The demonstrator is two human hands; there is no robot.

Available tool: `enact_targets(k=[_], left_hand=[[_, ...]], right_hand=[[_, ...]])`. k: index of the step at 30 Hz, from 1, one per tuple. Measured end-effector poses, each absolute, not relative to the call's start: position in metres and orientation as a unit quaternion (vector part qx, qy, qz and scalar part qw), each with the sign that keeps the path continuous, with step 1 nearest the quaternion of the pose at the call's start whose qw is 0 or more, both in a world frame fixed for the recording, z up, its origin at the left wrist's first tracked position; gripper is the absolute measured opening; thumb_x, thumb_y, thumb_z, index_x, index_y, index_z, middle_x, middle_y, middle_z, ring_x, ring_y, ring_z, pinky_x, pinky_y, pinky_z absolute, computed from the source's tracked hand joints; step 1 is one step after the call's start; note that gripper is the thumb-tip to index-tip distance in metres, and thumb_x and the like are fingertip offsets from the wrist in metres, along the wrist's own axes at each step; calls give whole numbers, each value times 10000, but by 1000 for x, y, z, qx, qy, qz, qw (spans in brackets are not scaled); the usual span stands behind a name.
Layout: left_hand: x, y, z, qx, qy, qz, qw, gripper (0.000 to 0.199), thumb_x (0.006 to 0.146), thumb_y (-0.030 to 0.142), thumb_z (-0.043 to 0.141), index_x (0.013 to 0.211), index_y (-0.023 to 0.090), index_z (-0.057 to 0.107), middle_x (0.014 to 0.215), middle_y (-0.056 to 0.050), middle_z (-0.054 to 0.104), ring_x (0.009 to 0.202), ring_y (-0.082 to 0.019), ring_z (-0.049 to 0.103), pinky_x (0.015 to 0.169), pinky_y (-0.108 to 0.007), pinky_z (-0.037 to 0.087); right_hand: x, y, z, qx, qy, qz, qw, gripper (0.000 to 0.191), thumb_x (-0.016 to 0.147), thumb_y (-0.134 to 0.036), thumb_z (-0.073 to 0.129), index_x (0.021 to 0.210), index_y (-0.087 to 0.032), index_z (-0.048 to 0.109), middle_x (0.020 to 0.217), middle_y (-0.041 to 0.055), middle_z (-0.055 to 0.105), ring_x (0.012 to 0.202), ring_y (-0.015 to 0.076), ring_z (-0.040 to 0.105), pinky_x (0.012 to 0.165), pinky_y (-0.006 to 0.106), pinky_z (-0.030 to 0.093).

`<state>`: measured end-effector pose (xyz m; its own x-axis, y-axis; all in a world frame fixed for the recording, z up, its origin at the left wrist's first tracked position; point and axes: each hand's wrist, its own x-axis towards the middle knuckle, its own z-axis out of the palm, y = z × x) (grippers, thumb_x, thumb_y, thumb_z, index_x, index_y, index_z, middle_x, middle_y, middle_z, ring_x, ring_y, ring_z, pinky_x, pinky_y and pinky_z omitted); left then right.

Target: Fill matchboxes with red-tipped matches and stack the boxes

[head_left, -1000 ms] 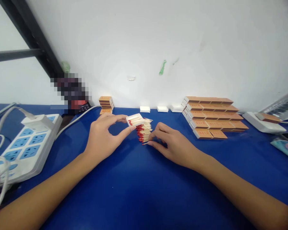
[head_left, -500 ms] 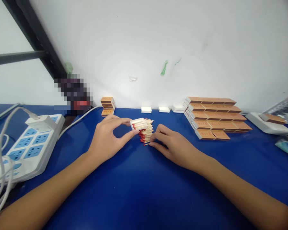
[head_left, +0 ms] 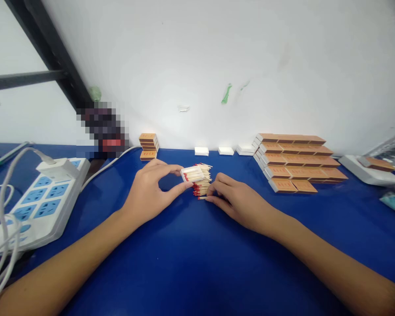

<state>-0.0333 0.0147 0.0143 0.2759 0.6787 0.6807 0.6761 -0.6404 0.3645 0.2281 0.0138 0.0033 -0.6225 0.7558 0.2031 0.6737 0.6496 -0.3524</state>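
Observation:
Between its thumb and fingers, my left hand (head_left: 151,186) holds a small white matchbox tray (head_left: 192,174) with several red-tipped matches lying in it. The tray is tilted over the left side of a pile of matches (head_left: 203,182) on the blue table. My right hand (head_left: 237,197) is at the pile's near right edge, its thumb and forefinger pinched on a match (head_left: 202,198) whose red head points left.
Orange matchboxes are stacked in steps (head_left: 299,160) at the back right, with a smaller stack (head_left: 148,147) at the back left. White trays (head_left: 201,151) line the wall. A power strip (head_left: 49,197) with cables lies left, and a white device (head_left: 368,171) right.
The tray in my left hand has tilted a little more toward me, showing more of the matches inside. My right hand has barely moved. The whole view has shifted slightly.

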Motion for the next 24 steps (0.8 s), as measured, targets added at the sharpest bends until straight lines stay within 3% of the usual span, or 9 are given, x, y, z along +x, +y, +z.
enact_targets(k=[18, 24], left_hand=[[-35, 15, 10, 814, 436, 380, 49, 310, 866, 419, 826, 1094, 213, 789, 1015, -40, 775, 962, -207, 679, 878, -357, 578], [-32, 11, 13, 832, 402, 379, 56, 296, 854, 385, 842, 1086, 207, 794, 994, -38, 775, 935, -191, 682, 838, -324, 581]], right_hand=[[227, 13, 9, -409, -896, 129, 114, 130, 1078, -230, 504, 1016, -191, 612, 1044, 58, 598, 762, 169, 609, 708, 313, 488], [227, 11, 12, -395, -885, 77, 234, 88, 1076, -230, 513, 1029, -192, 577, 1029, 50, 583, 736, 156, 588, 680, 301, 481]])
